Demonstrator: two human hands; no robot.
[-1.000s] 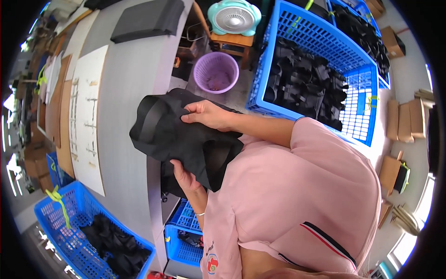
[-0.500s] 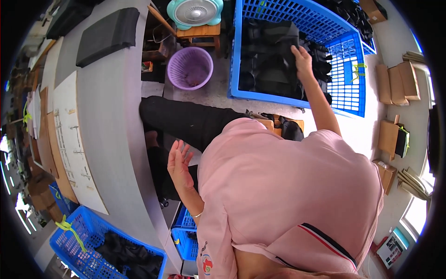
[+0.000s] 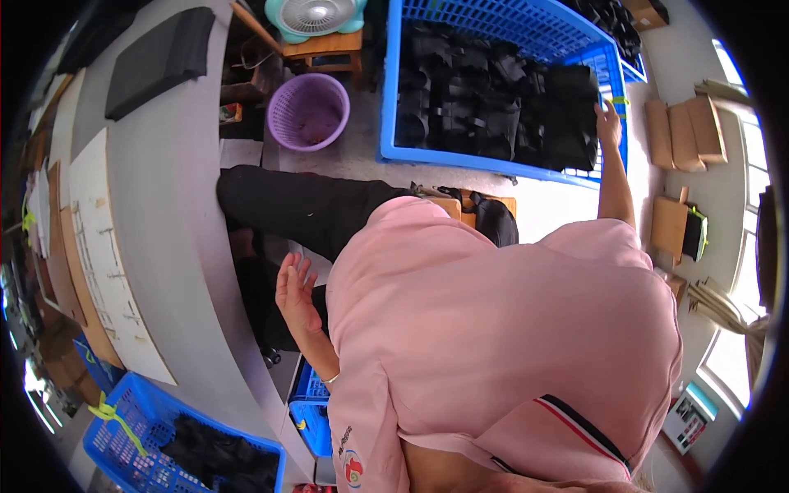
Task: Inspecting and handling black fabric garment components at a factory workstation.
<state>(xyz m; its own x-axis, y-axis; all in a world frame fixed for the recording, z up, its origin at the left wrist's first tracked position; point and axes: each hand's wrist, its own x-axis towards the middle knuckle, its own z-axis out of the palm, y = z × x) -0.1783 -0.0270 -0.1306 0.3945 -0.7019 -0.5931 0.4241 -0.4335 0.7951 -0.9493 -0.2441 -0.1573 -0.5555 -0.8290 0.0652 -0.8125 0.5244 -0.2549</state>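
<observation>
My right hand (image 3: pixel 609 125) reaches over the right end of a large blue plastic crate (image 3: pixel 460 163). Its fingers are closed at the outer edge of a flat black piece (image 3: pixel 573 115), whose exact kind I cannot make out. Beneath and beside that piece, several folded black items (image 3: pixel 472 103) lie in rows in the crate. My left hand (image 3: pixel 297 294) hangs next to my body with its fingers apart and nothing in it, near the grey tabletop's edge.
A purple basket (image 3: pixel 273 115) stands left of the crate, below a teal fan (image 3: pixel 316 15) on a wooden stool (image 3: pixel 325 45). The grey table (image 3: pixel 177 205) runs along the left, bearing a black pad (image 3: pixel 160 62). At the lower left sits another blue crate (image 3: pixel 107 440).
My right hand has moved from the crate's middle to its right end, with the black piece shifted right too. More of the stacked items now shows. My left hand stays much the same.
</observation>
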